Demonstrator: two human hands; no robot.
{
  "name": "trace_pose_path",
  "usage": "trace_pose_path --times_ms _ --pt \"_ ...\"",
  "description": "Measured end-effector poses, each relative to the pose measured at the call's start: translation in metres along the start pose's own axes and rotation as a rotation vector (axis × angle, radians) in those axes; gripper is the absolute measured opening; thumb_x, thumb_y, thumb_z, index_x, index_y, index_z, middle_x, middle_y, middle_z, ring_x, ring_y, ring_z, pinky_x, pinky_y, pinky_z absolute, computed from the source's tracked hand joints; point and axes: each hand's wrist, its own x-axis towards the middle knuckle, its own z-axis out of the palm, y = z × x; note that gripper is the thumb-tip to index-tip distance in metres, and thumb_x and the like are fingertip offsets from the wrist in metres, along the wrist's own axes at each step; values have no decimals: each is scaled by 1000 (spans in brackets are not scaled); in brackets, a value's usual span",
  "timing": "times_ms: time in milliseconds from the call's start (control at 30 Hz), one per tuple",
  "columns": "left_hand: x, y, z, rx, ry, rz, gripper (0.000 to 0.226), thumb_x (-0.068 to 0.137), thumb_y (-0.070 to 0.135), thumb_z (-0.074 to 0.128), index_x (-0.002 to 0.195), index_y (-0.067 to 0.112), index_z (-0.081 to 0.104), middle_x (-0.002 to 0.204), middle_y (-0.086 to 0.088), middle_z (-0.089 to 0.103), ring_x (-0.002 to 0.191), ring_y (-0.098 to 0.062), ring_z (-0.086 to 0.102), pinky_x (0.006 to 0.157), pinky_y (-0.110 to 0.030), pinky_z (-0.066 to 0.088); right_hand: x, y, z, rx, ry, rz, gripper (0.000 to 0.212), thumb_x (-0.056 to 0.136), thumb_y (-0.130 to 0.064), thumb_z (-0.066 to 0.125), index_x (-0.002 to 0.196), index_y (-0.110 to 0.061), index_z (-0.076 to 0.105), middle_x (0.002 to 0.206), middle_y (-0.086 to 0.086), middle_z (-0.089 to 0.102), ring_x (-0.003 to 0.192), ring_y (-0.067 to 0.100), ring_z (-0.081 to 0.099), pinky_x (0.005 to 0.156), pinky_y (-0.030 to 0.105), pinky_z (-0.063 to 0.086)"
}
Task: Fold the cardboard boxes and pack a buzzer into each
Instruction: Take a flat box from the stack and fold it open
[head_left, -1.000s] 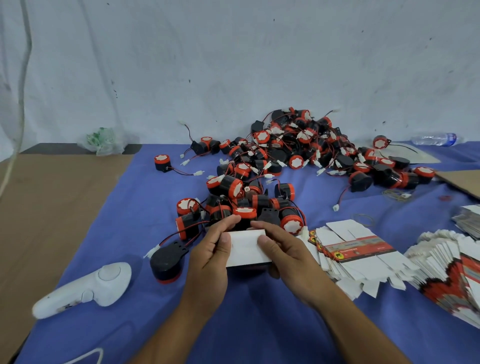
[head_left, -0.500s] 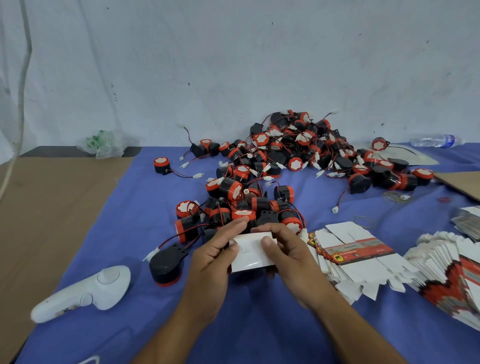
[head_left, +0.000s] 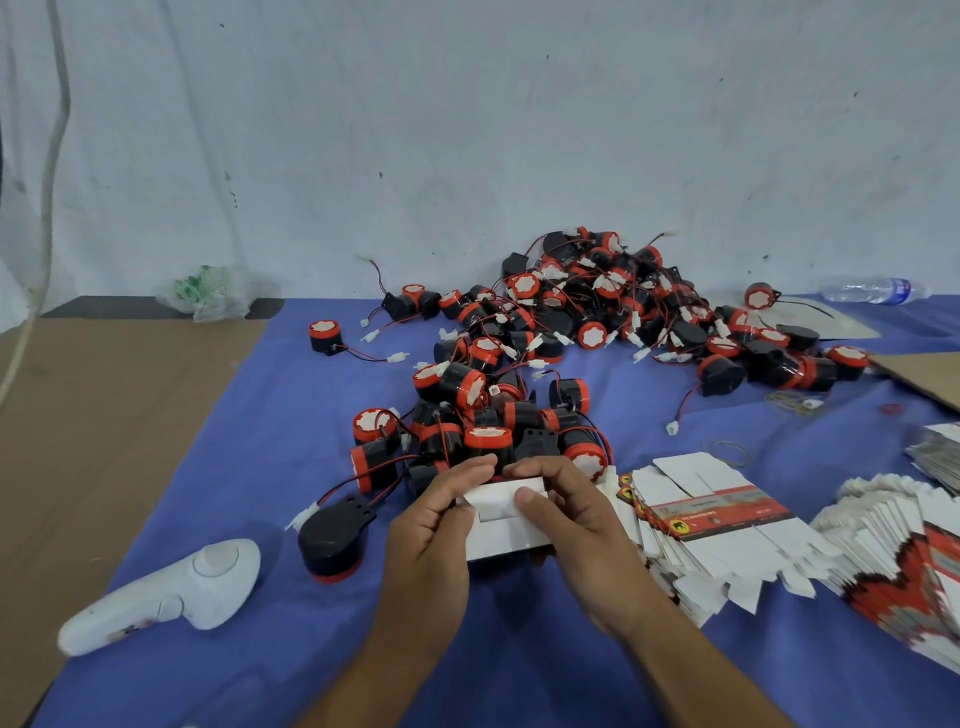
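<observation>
A small white cardboard box is held low over the blue cloth between both hands. My left hand grips its left side and my right hand its right side, with both thumbs pressing a white flap at the top. Behind it lies a big heap of black and red buzzers with thin wires. One black buzzer lies face down just left of my left hand. Flat unfolded boxes are stacked to the right of my right hand.
A white handheld controller lies at the front left on the blue cloth. More flat printed cartons fan out at the far right. A plastic bottle and a crumpled bag lie by the wall. Brown board covers the left side.
Both thumbs have moved together toward the top middle of the box, and a flap now stands folded over there. The box has tilted slightly toward me.
</observation>
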Motion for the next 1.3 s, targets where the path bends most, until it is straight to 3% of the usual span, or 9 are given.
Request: trace_pose_path --times_ms 167,300,433,633,800,967,1100,1200,1300 --pt "1 2 -2 13 -22 2 41 86 14 50 119 31 70 123 10 67 111 -11 64 82 -22 54 0 -3 1 -80 13 0 22 94 -41 57 114 -34 62 103 -9 67 86 8 62 63 23 50" --pt "1 2 -4 46 -67 22 40 89 17 54 127 28 64 130 11 64 121 -11 59 96 -30 52 -2 -9 -2 -411 -68 -162 36 100 -49 48 135 -42 53 129 -20 55 114 6 59 85 16 49" --pt "2 3 -7 69 -77 35 39 91 20 56 129 27 62 133 16 61 126 -5 54 103 -21 46 -2 -9 -1 -467 -71 -220 35 102 -43 50 132 -29 60 127 -16 56 119 12 57 90 22 50" --pt "2 3 -8 104 -91 25 44 97 -2 52 127 28 64 133 20 61 127 1 51 99 -11 41 -2 -8 0 -401 -55 -187 27 102 -38 49 125 -33 63 123 -17 57 113 14 59 74 10 47" --pt "4 4 -7 107 -56 86 41 100 -1 48 127 26 63 134 19 60 129 0 49 100 -11 39 -3 -7 3 -357 -61 -188 32 105 -33 40 129 -28 61 131 -14 56 128 11 50 100 14 38" --pt "4 5 -8 115 -46 124 32 102 10 44 127 19 62 138 21 56 133 0 46 101 -10 38 -4 -8 11 -455 -50 -209 37 102 -36 44 138 -28 49 138 -17 50 131 9 48 105 23 40" --pt "3 7 -6 235 -33 223 33 99 27 43 122 18 64 143 16 52 136 -2 42 104 -12 35 -6 -16 6 -307 -132 -71 40 97 -52 43 135 -40 52 134 -23 56 127 1 51 98 13 41" --pt "7 8 -10 105 -67 140 33 97 27 42 116 16 68 141 13 54 136 -5 44 104 -19 39 -6 -22 -6 -181 -192 84 37 96 -54 45 132 -50 56 130 -22 61 123 -1 54 101 21 45" --pt "9 9 -18 99 -149 92 31 96 25 46 117 19 69 140 15 55 135 -5 44 107 -30 40 -6 -28 -13 -96 -211 121 30 95 -41 57 124 -43 64 121 -14 68 107 1 63 80 18 52"
